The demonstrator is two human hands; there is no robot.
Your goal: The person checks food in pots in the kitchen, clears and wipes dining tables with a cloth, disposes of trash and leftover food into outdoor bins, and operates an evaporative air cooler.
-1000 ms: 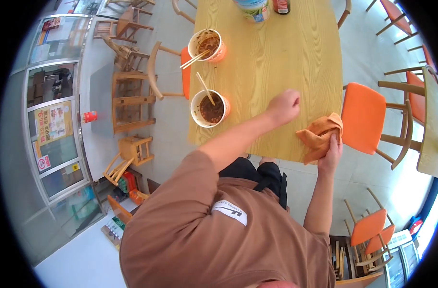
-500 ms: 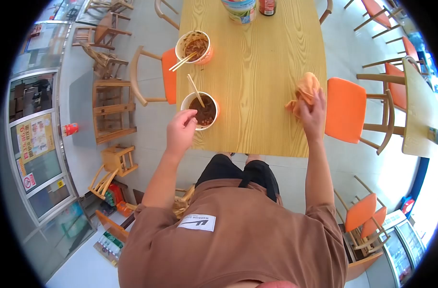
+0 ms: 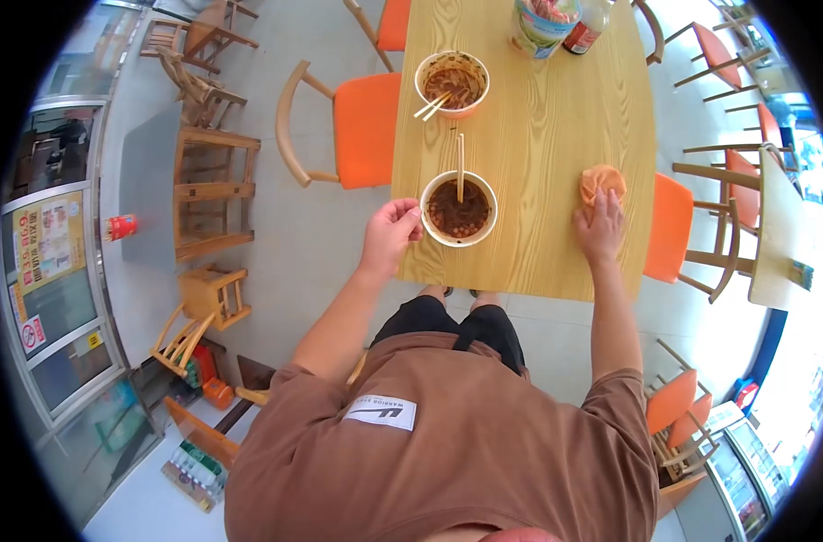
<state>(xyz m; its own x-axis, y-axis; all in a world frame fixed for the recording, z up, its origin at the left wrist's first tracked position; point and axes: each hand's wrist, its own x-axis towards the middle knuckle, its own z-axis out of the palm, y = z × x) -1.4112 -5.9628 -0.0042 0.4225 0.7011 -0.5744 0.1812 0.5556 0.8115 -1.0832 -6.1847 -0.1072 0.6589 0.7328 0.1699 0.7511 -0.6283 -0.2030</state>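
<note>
My left hand [image 3: 394,237] has its fingers curled together beside the left rim of the near paper bowl [image 3: 444,235]. Whether the fingertips touch the rim, or pinch anything, is hidden. Brown broth with bits of food fills part of this bowl, and pale chopsticks [image 3: 461,167] stand in it, pointing to the far side. On the right side of the table, my right hand [image 3: 601,231] presses its fingers onto a bunched orange cloth [image 3: 602,181], which lies against the wood.
Behind the near bowl stands a second paper bowl [image 3: 466,112] with leftovers and chopsticks. At the far end are a printed tub [image 3: 545,29] and a dark bottle [image 3: 584,38]. Orange-seated chairs [image 3: 366,126] flank the wooden table [image 3: 529,244] on both sides.
The view has shifted, so the table appears farther right. My left hand has drawn off the bowl to beside its left rim. The cloth is now more compact, nearer my right fingertips.
</note>
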